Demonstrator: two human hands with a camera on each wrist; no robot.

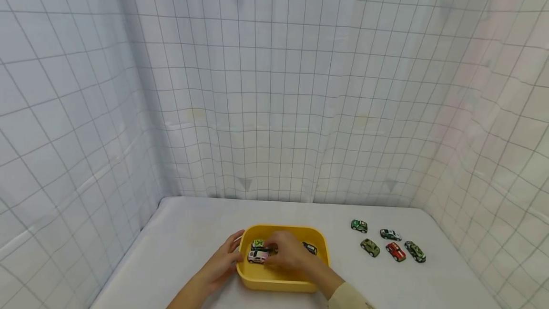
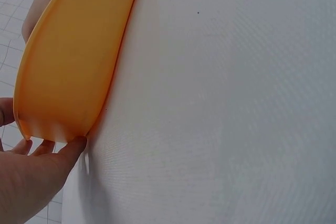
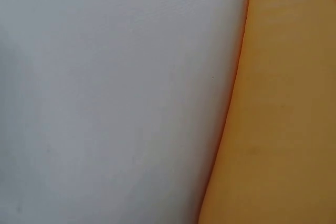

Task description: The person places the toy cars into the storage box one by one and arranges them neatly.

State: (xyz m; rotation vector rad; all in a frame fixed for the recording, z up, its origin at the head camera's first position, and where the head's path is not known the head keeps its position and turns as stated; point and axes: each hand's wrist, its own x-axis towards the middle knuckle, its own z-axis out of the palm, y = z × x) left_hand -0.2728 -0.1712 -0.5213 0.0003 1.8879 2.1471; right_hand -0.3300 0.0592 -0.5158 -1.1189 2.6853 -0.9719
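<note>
In the head view, a yellow plastic tray stands near the table's front. My left hand holds its left end. In the left wrist view, the fingertips rest against the end of the tray. My right hand is down inside, thumb and fingers bent around a small toy car mostly hidden by them. Right at those fingertips lie a white-and-pink toy car and a white-and-green one. A dark blue toy car sits at the tray's right side. The right wrist view shows only the tray's outer wall and tabletop.
Several toy cars stand on the white table to the right: a green one, an olive one, a red one, a white-and-green one and a camouflage one. Checked white curtains enclose the table.
</note>
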